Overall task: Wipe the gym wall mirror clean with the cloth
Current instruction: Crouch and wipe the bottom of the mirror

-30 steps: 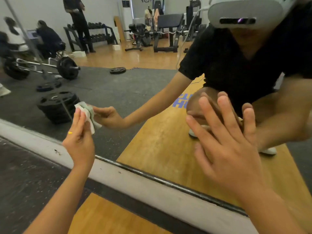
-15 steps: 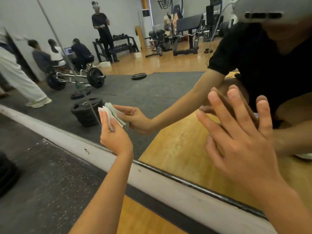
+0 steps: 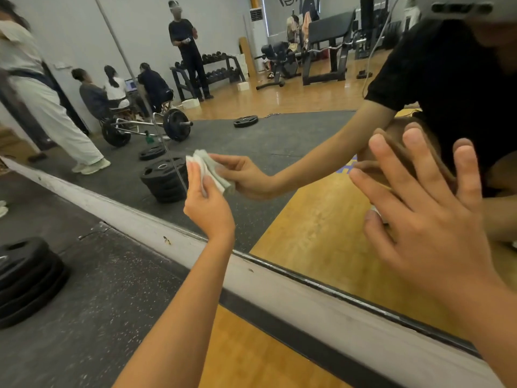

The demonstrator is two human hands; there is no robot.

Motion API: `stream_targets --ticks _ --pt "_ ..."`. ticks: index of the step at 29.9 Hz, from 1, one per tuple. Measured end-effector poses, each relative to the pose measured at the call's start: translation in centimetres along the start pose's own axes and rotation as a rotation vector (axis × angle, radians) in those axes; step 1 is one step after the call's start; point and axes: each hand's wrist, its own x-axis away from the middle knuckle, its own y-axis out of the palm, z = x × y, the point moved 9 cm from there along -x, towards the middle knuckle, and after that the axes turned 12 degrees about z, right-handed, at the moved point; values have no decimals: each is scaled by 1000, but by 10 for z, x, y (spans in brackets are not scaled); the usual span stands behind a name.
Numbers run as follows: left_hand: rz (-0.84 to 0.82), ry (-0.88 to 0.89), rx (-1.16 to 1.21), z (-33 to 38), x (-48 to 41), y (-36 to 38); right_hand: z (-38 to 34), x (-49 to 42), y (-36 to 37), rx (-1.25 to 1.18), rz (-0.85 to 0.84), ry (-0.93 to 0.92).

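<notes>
Left hand [image 3: 208,208] pinches a folded white-and-pale-green cloth [image 3: 195,168], pressed low on the gym wall mirror [image 3: 279,141]. Right hand [image 3: 428,219] lies flat on the glass, fingers spread. Reflected blue floor lettering [image 3: 345,166] is unreadable. Grips match the earlier frame; the view has swung left, showing more of the black weight plates [image 3: 25,278].

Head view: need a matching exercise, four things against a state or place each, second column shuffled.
Column A
1. left hand
2. right hand
3. cloth
4. stack of weight plates

Column B
a. fingers straight and spread, at the mirror
b. lies on the dark rubber floor, lower left
c. grips the cloth
d. white, folded, held against the mirror

Pairs: 1-c, 2-a, 3-d, 4-b
</notes>
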Motion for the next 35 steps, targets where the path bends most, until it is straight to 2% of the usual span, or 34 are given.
stream_targets --ticks 3,8,15,20,24,27,35 --pt "-45 44 50 4 9 2 0 1 0 -1 -14 -9" --pt "-53 -115 -34 -35 36 -27 -1 -1 0 4 -37 -3" --pt "-44 -27 96 21 37 3 -1 -3 -3 -27 -56 13" --pt "1 -180 60 3 39 -7 -2 -5 -5 -44 -59 32" --pt "-134 -1 227 64 62 18 -1 -5 -7 -71 -61 49" --pt "-104 36 218 65 65 14 -2 -7 -9 -103 -68 71" --pt "-114 -113 175 43 72 0 -1 -7 -10 -143 -74 87"
